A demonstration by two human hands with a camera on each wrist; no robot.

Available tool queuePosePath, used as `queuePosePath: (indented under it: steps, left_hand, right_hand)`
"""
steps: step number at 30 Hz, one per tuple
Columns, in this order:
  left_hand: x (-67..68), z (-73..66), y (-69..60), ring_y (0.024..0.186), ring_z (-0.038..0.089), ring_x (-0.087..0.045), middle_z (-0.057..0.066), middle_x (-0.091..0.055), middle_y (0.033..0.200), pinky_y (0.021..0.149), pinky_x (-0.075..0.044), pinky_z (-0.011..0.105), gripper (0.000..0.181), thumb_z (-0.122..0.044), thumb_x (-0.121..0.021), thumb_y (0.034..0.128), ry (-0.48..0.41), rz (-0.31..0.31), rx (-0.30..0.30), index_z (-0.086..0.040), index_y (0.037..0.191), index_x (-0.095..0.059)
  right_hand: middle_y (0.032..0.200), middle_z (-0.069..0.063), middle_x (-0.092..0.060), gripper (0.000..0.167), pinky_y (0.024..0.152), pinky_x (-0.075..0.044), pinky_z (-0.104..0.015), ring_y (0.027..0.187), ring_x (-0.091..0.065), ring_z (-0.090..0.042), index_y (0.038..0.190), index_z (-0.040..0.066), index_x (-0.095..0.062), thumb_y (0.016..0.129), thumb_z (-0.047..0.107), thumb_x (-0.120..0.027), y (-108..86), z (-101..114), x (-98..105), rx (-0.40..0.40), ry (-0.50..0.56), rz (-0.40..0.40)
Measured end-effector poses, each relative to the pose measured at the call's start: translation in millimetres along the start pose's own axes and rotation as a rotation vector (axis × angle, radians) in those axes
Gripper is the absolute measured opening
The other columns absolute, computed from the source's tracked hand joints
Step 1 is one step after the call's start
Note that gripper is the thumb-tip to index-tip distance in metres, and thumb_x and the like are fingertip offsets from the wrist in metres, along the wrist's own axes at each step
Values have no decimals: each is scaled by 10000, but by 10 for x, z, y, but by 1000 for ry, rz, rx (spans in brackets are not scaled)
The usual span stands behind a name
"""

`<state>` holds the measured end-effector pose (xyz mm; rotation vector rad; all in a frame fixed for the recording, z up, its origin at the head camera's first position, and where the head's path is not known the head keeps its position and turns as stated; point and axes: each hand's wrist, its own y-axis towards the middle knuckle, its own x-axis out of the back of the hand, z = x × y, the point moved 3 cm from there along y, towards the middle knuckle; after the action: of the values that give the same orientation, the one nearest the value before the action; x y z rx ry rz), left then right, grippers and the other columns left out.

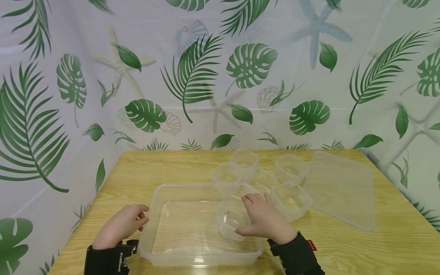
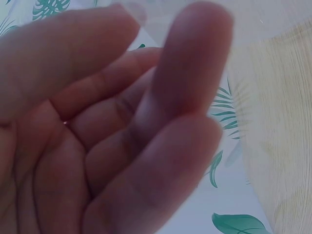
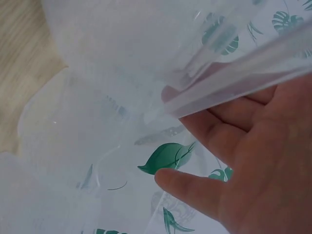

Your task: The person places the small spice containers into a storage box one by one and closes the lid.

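A large clear plastic box [image 1: 192, 259] stands on the table, and a small clear container [image 1: 228, 225] sits inside it at the right. My right hand [image 1: 266, 221] reaches over the box's right side, thumb and fingers spread beside that small container. In the right wrist view, clear plastic covers some fingertips of the right hand [image 3: 234, 146], while its thumb stands apart from them. Whether they touch the container I cannot tell. By the box's left wall is my left hand [image 1: 122, 225], its fingers loosely bent; the left wrist view shows nothing held in the left hand [image 2: 112, 141].
Several more small clear containers, among them one at the back [image 1: 244, 159] and one at the right [image 1: 291, 202], cluster behind and right of the box. A clear flat lid [image 1: 340, 191] lies farther right on the wooden table [image 1: 395, 244]. A leaf-patterned cloth [image 1: 220, 76] hangs behind.
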<state>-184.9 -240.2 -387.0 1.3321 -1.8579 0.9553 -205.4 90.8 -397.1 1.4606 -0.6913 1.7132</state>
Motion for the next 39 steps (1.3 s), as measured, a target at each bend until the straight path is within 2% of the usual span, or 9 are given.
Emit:
queuePosePath:
  steps: [6,11,15,22,25,30,39]
  left_hand:
    - [-6,24,-24,580,117,-517,45,-575,780,502,-379,293,336,-37,-540,848,-14,2,6,94,1156,-505]
    - [-37,0,-43,582,119,-517,60,-577,791,500,-377,291,334,-30,-540,847,-25,6,24,80,1161,-509]
    - [-59,-24,-41,581,116,-520,53,-577,783,483,-373,284,318,-24,-538,847,-28,-10,8,72,1150,-521]
    - [-31,-9,-37,585,116,-514,43,-578,787,508,-360,293,324,-33,-535,851,-33,-19,-50,87,1150,-511]
    - [-12,4,-37,581,114,-502,36,-576,785,509,-355,292,320,-41,-540,850,-18,-18,-52,81,1145,-516]
    - [-3,24,-29,575,110,-508,49,-582,803,499,-365,286,327,-45,-543,851,-16,-13,-10,66,1158,-518]
    - [9,33,-22,578,129,-495,32,-565,786,499,-357,288,365,-57,-524,846,-39,-2,3,75,1185,-495]
  right_hand:
    - [1190,-197,-465,727,981,-179,-503,1117,-416,-354,1222,-53,-459,737,455,-646,43,9,-9,41,27,44]
    - [1202,-218,-454,729,938,-293,-439,1128,-408,-358,1229,-75,-443,735,416,-660,52,10,-33,31,91,85]
    - [1212,-225,-442,741,880,-361,-422,1123,-412,-355,1231,-87,-433,723,393,-679,61,5,-42,35,111,96]
    - [1234,-241,-419,770,890,-352,-417,1137,-400,-365,1240,-99,-413,725,408,-681,145,-41,-5,111,104,158]
    - [1223,-245,-429,776,886,-357,-418,1124,-414,-364,1226,-104,-427,711,413,-693,207,-30,41,135,80,191]
    - [1151,-214,-482,747,840,-394,-394,1041,-479,-328,1171,-87,-487,679,427,-714,313,8,67,186,12,206]
    - [959,-113,-529,660,721,-432,-322,815,-526,-233,1042,-42,-569,642,457,-730,492,108,87,231,-117,269]
